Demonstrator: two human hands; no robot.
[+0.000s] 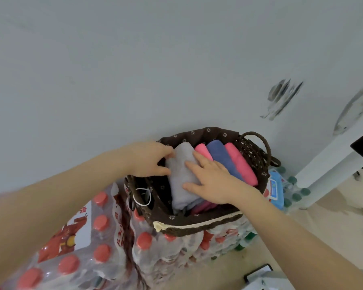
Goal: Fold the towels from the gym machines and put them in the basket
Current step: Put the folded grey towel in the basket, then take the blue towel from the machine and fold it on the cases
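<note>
A dark brown woven basket [199,226] with a flowered lining stands on packs of bottled water. Inside it stand folded towels side by side: a grey towel [181,172], a pink towel [203,150], a blue towel [220,155] and another pink towel [240,162]. My left hand [149,160] grips the grey towel's left side with thumb and fingers. My right hand [213,178] lies flat on the grey towel's right side, fingers spread, partly covering the pink and blue towels. More pink cloth shows under the grey towel near the basket's front.
Shrink-wrapped packs of red-capped water bottles [101,254] fill the lower left. A white face mask [143,196] hangs at the basket's left rim. A blue wipes pack [276,190] and green-capped bottles [298,189] lie to the right, beside a white table leg [331,162]. A pale wall is behind.
</note>
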